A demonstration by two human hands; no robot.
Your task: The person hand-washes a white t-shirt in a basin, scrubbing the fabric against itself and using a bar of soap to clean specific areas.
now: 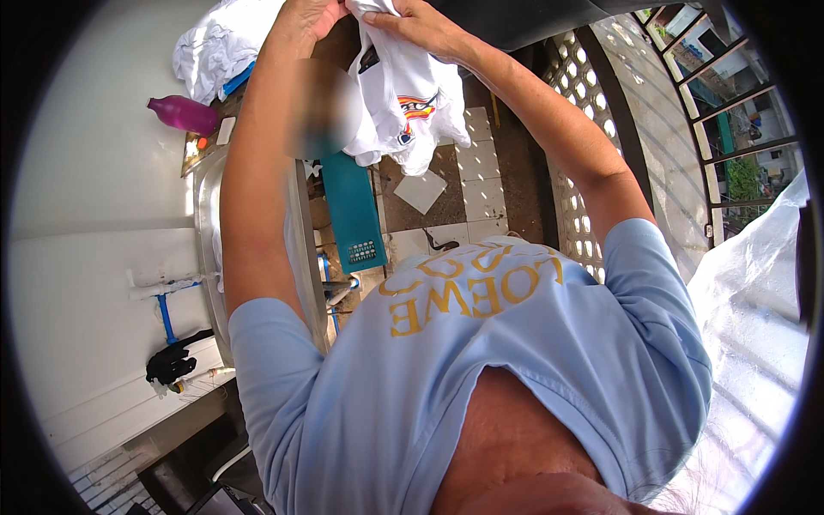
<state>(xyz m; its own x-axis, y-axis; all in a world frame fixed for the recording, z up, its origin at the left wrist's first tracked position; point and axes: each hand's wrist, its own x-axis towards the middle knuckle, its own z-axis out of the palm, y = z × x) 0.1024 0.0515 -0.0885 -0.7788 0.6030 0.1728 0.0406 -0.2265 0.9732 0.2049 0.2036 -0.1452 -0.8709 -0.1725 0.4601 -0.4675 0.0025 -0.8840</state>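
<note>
White, limp fabric hangs in soft folds: I see a garment [390, 94] with a colourful print, held up near the top of my head view. The right hand [421, 27] is clamped on its upper end, thumb flat against the cloth. The left hand [319, 19] is raised just beside it, but the view's edge cuts it off, so I cannot tell how far it is closed. Further left are a crumpled white cloth heap [225, 47] and a glossy purple bottle [183, 113]; a smooth teal panel [348, 202] with a perforated end shows below.
</note>
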